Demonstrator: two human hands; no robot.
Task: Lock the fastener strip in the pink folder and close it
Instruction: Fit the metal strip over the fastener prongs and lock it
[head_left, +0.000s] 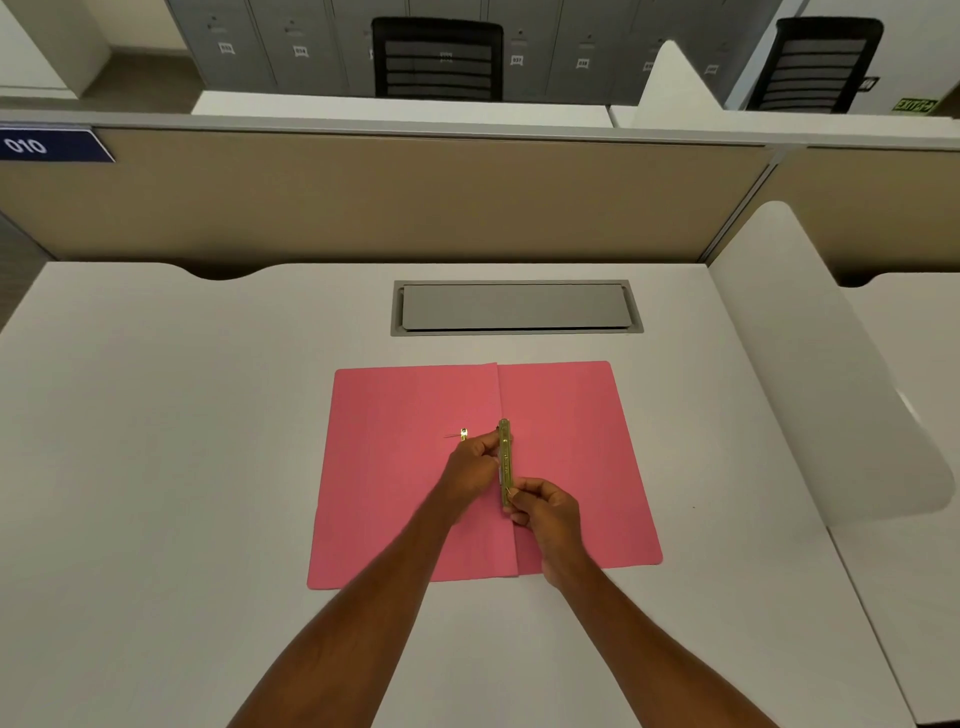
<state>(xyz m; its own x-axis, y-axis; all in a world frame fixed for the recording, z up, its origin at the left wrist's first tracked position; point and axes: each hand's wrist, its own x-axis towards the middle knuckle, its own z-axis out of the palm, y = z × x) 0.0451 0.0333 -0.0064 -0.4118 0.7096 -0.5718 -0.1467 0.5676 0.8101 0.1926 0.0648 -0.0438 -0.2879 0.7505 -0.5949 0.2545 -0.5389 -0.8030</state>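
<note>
The pink folder (400, 478) lies open and flat on the white desk, its spine fold running up the middle. A gold metal fastener strip (504, 457) lies along that fold. My left hand (470, 467) pinches the strip near its upper end. My right hand (545, 512) pinches its lower end. A small gold metal piece (463, 434) sticks up from the left flap just beyond my left fingers.
A grey cable hatch (514, 307) is set into the white desk (156, 441) behind the folder. A beige partition (389, 197) closes the far side, and a white curved divider (810, 364) stands on the right.
</note>
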